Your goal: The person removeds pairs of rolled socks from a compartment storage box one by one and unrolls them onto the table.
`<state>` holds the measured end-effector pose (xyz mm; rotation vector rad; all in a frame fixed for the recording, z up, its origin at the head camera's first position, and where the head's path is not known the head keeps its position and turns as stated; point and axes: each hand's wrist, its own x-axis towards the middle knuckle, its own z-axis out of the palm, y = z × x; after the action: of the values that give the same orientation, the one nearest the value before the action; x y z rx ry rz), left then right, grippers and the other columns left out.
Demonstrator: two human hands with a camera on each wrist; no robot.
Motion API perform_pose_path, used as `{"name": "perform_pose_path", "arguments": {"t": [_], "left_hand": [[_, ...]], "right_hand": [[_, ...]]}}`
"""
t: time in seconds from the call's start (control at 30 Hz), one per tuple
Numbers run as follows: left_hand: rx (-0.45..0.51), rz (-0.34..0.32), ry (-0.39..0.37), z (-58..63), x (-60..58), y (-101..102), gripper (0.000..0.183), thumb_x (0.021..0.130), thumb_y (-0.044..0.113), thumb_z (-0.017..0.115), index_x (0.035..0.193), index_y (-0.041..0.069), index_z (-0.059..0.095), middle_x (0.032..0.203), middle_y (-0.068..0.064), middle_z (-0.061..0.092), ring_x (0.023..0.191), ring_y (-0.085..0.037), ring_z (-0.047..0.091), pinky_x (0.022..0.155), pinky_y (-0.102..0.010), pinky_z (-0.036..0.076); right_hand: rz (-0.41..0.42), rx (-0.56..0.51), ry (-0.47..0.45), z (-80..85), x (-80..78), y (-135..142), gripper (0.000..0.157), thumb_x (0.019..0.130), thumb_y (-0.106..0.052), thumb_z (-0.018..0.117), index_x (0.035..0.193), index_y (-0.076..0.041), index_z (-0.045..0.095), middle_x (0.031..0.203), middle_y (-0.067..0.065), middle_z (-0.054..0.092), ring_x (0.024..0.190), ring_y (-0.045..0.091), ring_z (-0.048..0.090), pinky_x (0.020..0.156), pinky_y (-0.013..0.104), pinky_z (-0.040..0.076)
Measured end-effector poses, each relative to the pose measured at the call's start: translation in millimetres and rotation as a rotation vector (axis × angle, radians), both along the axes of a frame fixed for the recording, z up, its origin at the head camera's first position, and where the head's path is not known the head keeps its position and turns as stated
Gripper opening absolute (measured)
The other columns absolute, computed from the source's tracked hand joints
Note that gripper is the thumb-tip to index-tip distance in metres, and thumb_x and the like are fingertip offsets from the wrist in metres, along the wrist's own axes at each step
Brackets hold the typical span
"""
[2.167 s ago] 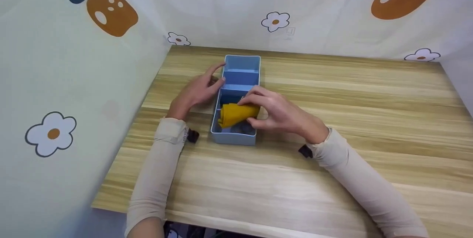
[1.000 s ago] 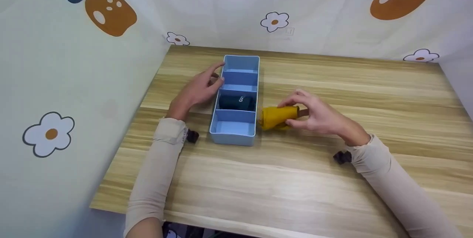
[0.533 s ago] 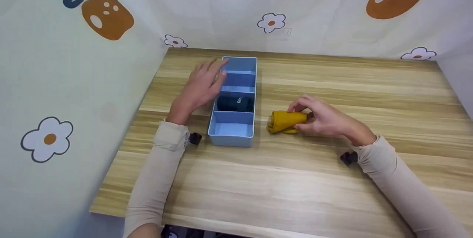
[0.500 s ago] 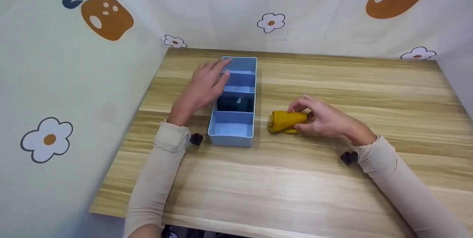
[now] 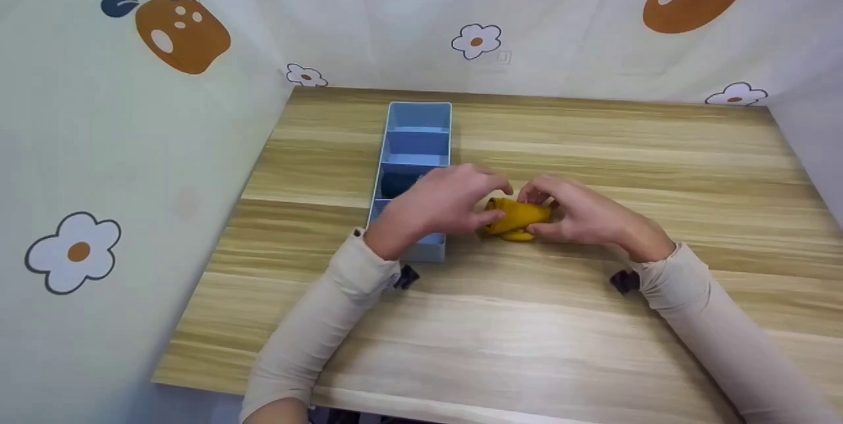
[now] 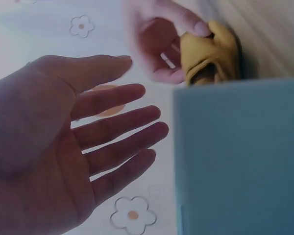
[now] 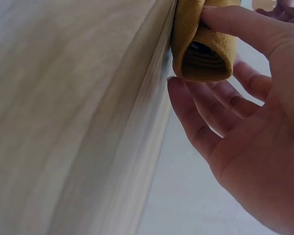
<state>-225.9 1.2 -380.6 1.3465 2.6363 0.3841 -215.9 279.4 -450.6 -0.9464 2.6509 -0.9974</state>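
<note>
A mustard-yellow rolled cloth [image 5: 520,214] lies on the wooden table, right of the blue box. Its layers spiral at the end seen in the right wrist view. My right hand [image 5: 586,213] pinches the roll at its right end, thumb on the near side and fingers on the far side. Reaching across the box, my left hand [image 5: 448,200] hovers by the roll's left end. In the left wrist view that hand [image 6: 73,127] has its fingers spread and holds nothing. Part of the box is hidden behind it in the head view.
The long blue divided box [image 5: 431,253] stands left of the roll. A dark green roll [image 5: 398,184] lies in one of its compartments, partly covered by the left hand. The wooden table [image 5: 527,345] meets patterned cloth walls [image 5: 546,49] at the back and sides.
The yellow cloth roll came out of the box's front compartment and moved right onto the table in my right hand. My left hand let go of the box's left rim and crossed toward the roll.
</note>
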Motion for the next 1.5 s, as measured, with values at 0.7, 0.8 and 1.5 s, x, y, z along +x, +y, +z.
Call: {"name": "perform_pose_path", "arguments": {"t": [0.7, 0.8, 1.5], "left_hand": [[-0.019, -0.067, -0.194, -25.5, -12.6, 14, 0.045, 0.1, 0.028, 0.08, 0.138, 0.012, 0.062, 0.123, -0.005, 0.072, 0.102, -0.02, 0.068, 0.091, -0.027, 0.061], [-0.031, -0.081, -0.196, -23.9, -13.2, 12, 0.045, 0.1, 0.032, 0.08, 0.137, 0.012, 0.063, 0.117, -0.003, 0.072, 0.098, -0.019, 0.069, 0.086, -0.026, 0.061], [-0.118, -0.021, -0.143, -30.6, -13.1, 15, 0.05, 0.103, 0.034, 0.075, 0.143, 0.008, 0.061, 0.126, -0.006, 0.067, 0.103, -0.021, 0.062, 0.092, -0.033, 0.058]], "right_hand": [[0.041, -0.007, -0.061, 2.7, 0.1, -2, 0.044, 0.092, -0.01, 0.087, 0.132, -0.009, 0.069, 0.13, 0.007, 0.074, 0.118, 0.027, 0.074, 0.098, 0.043, 0.063], [0.048, -0.001, -0.059, 2.8, 0.9, -2, 0.042, 0.092, -0.016, 0.088, 0.131, -0.011, 0.071, 0.128, 0.004, 0.077, 0.115, 0.024, 0.075, 0.097, 0.044, 0.063], [-0.027, -0.035, -0.114, 4.0, 3.6, -1, 0.031, 0.1, -0.021, 0.08, 0.129, -0.012, 0.07, 0.13, 0.006, 0.074, 0.111, 0.024, 0.075, 0.092, 0.037, 0.065]]}}
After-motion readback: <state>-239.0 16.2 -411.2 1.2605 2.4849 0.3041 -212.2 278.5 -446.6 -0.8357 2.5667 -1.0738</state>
